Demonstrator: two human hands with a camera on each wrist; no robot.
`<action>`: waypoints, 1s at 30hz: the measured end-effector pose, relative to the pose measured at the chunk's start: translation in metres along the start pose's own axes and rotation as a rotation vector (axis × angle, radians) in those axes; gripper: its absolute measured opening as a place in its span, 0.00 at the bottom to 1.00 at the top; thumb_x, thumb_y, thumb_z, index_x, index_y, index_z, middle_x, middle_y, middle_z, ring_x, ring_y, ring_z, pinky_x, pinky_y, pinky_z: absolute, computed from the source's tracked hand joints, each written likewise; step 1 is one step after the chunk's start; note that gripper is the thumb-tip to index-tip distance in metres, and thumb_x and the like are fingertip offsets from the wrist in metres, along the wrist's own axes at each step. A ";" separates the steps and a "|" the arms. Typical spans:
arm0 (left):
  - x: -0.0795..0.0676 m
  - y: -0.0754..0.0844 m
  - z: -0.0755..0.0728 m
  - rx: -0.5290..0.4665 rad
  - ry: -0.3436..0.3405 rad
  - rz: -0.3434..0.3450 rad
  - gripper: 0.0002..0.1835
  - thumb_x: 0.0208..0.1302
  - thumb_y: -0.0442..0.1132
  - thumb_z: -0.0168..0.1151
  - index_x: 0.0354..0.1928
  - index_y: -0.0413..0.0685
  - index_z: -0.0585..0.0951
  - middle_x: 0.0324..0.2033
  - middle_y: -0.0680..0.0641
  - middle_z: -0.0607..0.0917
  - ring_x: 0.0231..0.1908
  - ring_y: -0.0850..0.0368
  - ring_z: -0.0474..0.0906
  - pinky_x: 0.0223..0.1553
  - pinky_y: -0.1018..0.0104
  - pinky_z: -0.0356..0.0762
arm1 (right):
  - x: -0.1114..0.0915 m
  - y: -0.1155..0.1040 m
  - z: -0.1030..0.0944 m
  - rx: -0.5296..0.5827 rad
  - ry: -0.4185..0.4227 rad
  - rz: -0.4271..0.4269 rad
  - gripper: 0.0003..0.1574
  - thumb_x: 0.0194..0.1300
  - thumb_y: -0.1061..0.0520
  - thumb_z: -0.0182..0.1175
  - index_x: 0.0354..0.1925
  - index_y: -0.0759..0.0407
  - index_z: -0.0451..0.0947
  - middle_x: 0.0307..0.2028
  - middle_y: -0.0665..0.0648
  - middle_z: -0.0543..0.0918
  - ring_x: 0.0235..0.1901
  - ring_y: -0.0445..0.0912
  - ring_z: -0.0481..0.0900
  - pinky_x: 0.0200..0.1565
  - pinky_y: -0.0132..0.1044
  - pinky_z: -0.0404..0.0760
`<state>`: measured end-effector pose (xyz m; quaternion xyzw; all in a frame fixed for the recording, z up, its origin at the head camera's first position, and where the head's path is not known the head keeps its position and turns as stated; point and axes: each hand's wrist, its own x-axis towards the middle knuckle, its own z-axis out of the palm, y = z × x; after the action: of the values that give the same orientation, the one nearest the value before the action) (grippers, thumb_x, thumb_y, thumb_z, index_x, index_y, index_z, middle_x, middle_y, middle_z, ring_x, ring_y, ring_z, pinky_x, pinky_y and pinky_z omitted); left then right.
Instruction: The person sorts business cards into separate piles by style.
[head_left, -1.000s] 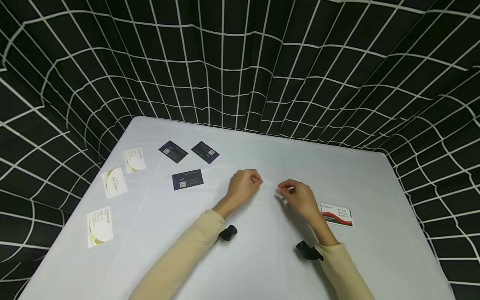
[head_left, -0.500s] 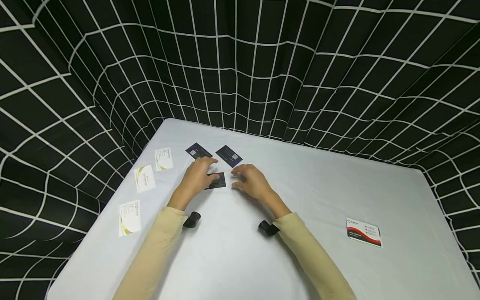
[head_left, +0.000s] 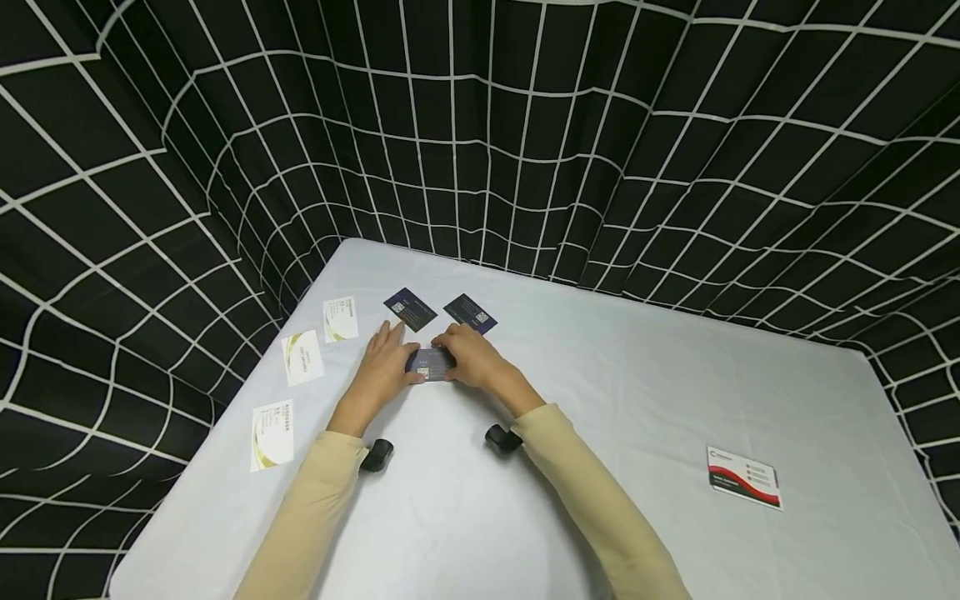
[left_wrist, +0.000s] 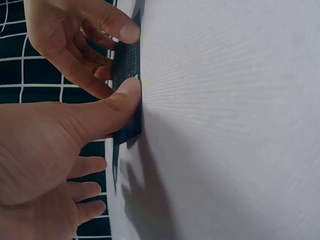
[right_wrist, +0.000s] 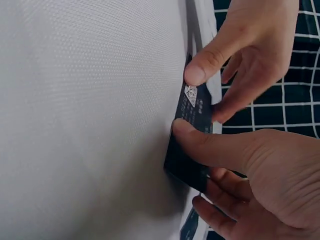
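Observation:
A dark business card (head_left: 432, 365) with small print and a QR code is between my two hands. My left hand (head_left: 382, 367) pinches its left end, thumb at the near edge and index finger at the far edge. At the right end, my right hand (head_left: 477, 358) grips it in the same way. Both wrist views show the thumbs on the near edge of the card (right_wrist: 189, 155), which looks tilted. Just beyond the hands lie two more dark business cards, one at the left (head_left: 410, 309) and one at the right (head_left: 471, 313).
Three white-and-gold business cards (head_left: 272, 435) lie along the left side of the white table (head_left: 600, 467). A red, white and black card stack (head_left: 745, 477) is at the right. A black curtain with a white grid (head_left: 525, 125) surrounds the back and sides.
Both hands have moved left to the nearest dark card and now hold it by its ends. A second ago they were apart from it. The head view has turned left.

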<state>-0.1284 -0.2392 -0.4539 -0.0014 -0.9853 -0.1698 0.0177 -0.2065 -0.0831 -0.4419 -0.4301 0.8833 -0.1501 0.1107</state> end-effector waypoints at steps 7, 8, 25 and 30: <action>-0.002 -0.002 0.009 -0.304 0.156 0.020 0.20 0.42 0.33 0.72 0.41 0.40 0.78 0.53 0.38 0.73 0.57 0.43 0.65 0.58 0.52 0.61 | -0.008 0.007 0.010 0.263 0.128 0.020 0.25 0.48 0.64 0.68 0.48 0.57 0.76 0.43 0.54 0.77 0.43 0.44 0.74 0.50 0.36 0.71; -0.002 -0.002 0.011 -0.355 0.179 0.024 0.19 0.43 0.31 0.71 0.40 0.40 0.78 0.50 0.39 0.76 0.53 0.45 0.70 0.54 0.54 0.66 | -0.010 0.009 0.013 0.312 0.160 0.012 0.23 0.49 0.65 0.66 0.47 0.58 0.77 0.43 0.54 0.78 0.43 0.44 0.75 0.50 0.35 0.71; 0.007 0.050 0.005 -1.141 0.140 -0.168 0.18 0.48 0.22 0.64 0.45 0.33 0.77 0.34 0.36 0.79 0.31 0.47 0.81 0.30 0.60 0.80 | -0.077 0.029 -0.021 0.933 0.368 0.416 0.16 0.55 0.64 0.62 0.44 0.68 0.77 0.31 0.62 0.80 0.27 0.44 0.80 0.37 0.44 0.80; 0.013 0.077 0.023 -1.161 0.094 -0.132 0.19 0.48 0.21 0.63 0.46 0.33 0.78 0.30 0.38 0.77 0.26 0.50 0.81 0.27 0.59 0.80 | -0.105 0.053 -0.021 0.943 0.438 0.555 0.17 0.52 0.61 0.66 0.41 0.68 0.78 0.26 0.56 0.80 0.20 0.40 0.78 0.33 0.43 0.80</action>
<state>-0.1415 -0.1591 -0.4496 0.0579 -0.7271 -0.6825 0.0472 -0.1880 0.0343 -0.4348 -0.0460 0.8031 -0.5773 0.1399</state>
